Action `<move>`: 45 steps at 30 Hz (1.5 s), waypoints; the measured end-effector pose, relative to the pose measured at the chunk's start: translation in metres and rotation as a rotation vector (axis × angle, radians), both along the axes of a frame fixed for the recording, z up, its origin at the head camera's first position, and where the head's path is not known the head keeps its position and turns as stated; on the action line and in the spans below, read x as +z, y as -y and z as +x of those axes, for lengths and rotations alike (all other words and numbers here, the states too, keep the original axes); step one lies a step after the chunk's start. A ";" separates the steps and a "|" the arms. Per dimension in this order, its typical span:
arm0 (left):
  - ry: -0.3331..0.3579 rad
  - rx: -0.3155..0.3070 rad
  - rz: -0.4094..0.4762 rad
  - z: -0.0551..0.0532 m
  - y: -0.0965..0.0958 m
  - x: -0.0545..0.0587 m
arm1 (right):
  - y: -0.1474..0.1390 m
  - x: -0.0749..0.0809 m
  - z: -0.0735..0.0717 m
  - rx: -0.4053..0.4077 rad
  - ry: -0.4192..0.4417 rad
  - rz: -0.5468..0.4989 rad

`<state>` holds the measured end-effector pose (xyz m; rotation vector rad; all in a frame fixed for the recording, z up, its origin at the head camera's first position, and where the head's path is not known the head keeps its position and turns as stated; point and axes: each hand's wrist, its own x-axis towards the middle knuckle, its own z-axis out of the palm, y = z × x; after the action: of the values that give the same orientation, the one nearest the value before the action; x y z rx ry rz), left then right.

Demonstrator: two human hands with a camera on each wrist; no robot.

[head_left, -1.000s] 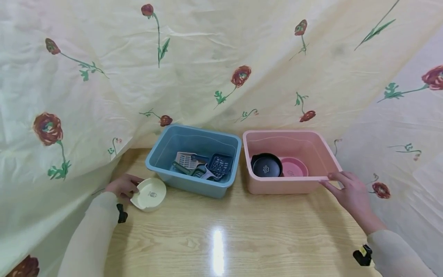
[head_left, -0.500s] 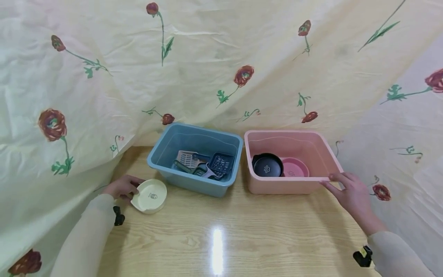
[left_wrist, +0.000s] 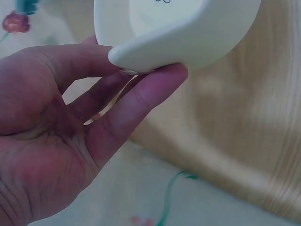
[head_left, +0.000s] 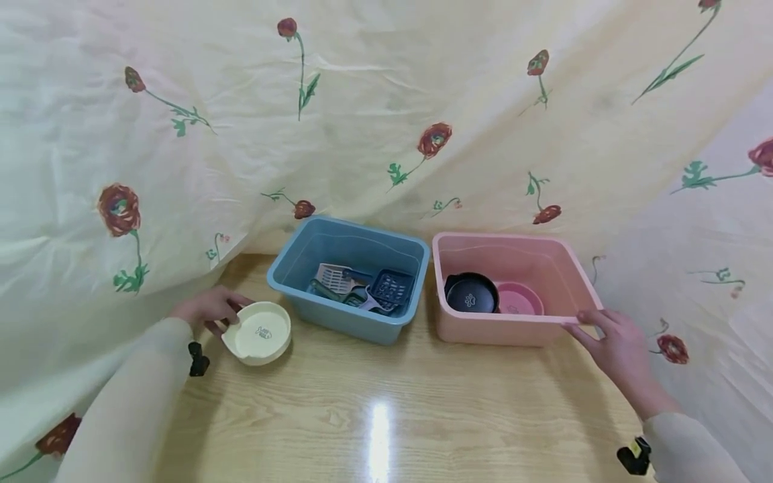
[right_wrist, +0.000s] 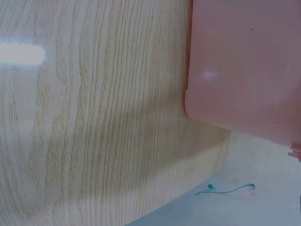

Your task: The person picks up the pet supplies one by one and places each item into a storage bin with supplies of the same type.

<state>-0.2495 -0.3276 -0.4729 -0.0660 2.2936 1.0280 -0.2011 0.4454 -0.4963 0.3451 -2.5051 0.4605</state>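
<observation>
In the head view my left hand (head_left: 211, 310) holds a cream shallow bowl (head_left: 260, 333) at the left of the blue bin, with a small dark print on its inside. The left wrist view shows thumb and fingers of that hand (left_wrist: 80, 103) pinching the pointed lip of the bowl (left_wrist: 160, 44), which is raised close over the tabletop. At the far right, my right hand (head_left: 622, 352) grips the front right corner of the pink bin's rim (head_left: 507, 318). Only the bin's outer wall (right_wrist: 244, 70) shows in the right wrist view, the fingers being mostly out of sight.
Several slotted scoops (head_left: 392, 287) lie inside the blue bin (head_left: 338, 322). A black bowl (head_left: 471, 296) with a paw print and a pink bowl (head_left: 521, 299) sit in the pink bin. Flowered cloth (head_left: 362, 100) hangs behind the wooden table (head_left: 314, 416).
The cream bowl has risen a little and shifted slightly left relative to the blue bin, in my left hand. My right hand stays at the pink rim. The head view has turned slightly left.
</observation>
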 end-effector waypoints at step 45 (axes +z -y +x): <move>-0.151 -0.330 -0.245 -0.067 -0.202 0.235 | 0.000 0.009 0.009 -0.003 0.038 0.040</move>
<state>-0.3168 -0.1256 -0.2383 0.2915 2.4499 0.6000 -0.1920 0.4456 -0.4868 0.3507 -2.5542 0.4200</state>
